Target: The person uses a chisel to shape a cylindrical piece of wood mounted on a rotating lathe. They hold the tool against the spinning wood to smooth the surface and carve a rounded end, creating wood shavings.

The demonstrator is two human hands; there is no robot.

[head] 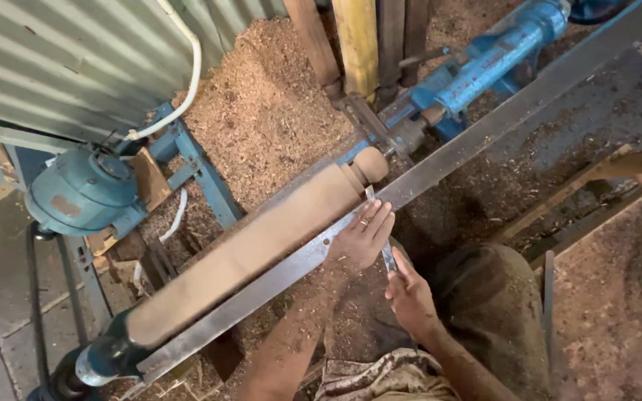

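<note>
A long round wooden piece (254, 245) is mounted between the ends of a blue lathe and looks blurred, as if turning. My left hand (364, 236) lies flat over the long metal tool rest (440, 160), pressing a metal chisel (388, 256) against the wood near its right end. My right hand (410, 297) grips the chisel's lower end, just below the left hand. The chisel tip touches a narrow groove beside the rounded end (369, 165) of the wood.
A blue electric motor (83, 189) sits at the left by a corrugated metal wall (61, 59). The blue tailstock (495, 59) is at upper right. Sawdust (269, 104) covers the floor. Wooden posts (358, 41) lean at the top.
</note>
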